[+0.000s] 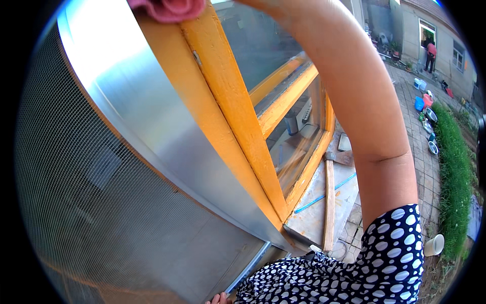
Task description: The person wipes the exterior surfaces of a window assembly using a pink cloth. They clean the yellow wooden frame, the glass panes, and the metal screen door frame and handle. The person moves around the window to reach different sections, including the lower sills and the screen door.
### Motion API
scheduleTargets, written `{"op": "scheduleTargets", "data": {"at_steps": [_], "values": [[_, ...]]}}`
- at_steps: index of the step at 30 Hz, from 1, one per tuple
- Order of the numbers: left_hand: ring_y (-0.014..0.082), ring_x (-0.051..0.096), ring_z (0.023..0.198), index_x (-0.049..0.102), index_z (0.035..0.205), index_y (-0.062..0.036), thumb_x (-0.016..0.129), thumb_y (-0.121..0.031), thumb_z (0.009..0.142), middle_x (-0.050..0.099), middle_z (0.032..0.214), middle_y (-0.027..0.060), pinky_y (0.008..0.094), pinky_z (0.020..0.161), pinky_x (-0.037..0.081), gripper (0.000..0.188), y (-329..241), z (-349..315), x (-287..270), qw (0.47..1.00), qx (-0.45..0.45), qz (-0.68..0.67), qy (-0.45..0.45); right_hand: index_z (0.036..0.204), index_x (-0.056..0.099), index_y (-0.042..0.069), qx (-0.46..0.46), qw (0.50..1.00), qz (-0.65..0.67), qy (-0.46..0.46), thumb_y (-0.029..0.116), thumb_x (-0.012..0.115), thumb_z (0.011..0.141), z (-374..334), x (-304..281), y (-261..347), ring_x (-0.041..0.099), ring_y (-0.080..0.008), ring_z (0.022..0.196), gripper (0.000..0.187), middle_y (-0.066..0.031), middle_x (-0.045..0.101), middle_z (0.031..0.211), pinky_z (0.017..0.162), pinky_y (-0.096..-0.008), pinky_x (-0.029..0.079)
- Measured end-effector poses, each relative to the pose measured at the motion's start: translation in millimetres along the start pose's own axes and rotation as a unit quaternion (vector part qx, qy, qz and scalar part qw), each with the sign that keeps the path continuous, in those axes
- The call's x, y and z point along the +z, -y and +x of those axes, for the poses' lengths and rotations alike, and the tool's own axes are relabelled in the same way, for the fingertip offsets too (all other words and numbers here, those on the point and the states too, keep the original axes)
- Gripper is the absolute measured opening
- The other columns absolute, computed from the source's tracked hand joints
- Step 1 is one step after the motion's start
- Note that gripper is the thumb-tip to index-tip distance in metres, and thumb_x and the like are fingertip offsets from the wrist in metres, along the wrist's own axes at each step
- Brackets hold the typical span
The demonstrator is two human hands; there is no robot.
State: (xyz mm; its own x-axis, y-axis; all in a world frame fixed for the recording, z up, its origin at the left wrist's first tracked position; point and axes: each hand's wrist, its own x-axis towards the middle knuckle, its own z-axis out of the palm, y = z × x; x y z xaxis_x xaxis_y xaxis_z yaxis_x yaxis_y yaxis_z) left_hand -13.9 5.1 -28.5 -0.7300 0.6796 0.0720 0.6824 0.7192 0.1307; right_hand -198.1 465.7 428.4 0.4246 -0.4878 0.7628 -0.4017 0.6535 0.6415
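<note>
My right arm (364,101) is raised across the view from the polka-dot sleeve. Its hand lies beyond the top edge, out of sight. A crumpled pink cloth (174,9) shows at the top, against the yellow wooden door frame (243,121); what holds it is not visible. At the bottom edge, the fingertips of my left hand (218,299) curl at the edge of a mesh screen door (126,202). The rest of that hand is cut off. A shiny metal strip (167,121) borders the mesh, beside the yellow frame.
A hatchet (329,202) and a thin blue rod (324,194) lie on the ledge (309,223) below a yellow-framed window (298,109). White bucket (434,245), grass strip (453,167) and basins (431,114) are to the right. Another person (431,54) stands far off by a building.
</note>
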Motion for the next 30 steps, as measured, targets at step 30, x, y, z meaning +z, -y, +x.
{"op": "scheduleTargets", "data": {"at_steps": [30], "values": [[0.0346,0.01,0.153,0.023,0.156,-0.0084,0.038,-0.043,0.099,0.016,0.165,0.0154,0.0597,0.118,0.008,0.068,2,-37,-20,0.982,-0.07,0.03,0.174,0.101,0.064,0.014,0.211,0.92,0.016,0.33,0.017,0.072,0.069,-257,-106,182,0.059,-0.0225,0.1,0.033,-0.0043,0.057,0.106,0.082,-0.0376,0.05]]}}
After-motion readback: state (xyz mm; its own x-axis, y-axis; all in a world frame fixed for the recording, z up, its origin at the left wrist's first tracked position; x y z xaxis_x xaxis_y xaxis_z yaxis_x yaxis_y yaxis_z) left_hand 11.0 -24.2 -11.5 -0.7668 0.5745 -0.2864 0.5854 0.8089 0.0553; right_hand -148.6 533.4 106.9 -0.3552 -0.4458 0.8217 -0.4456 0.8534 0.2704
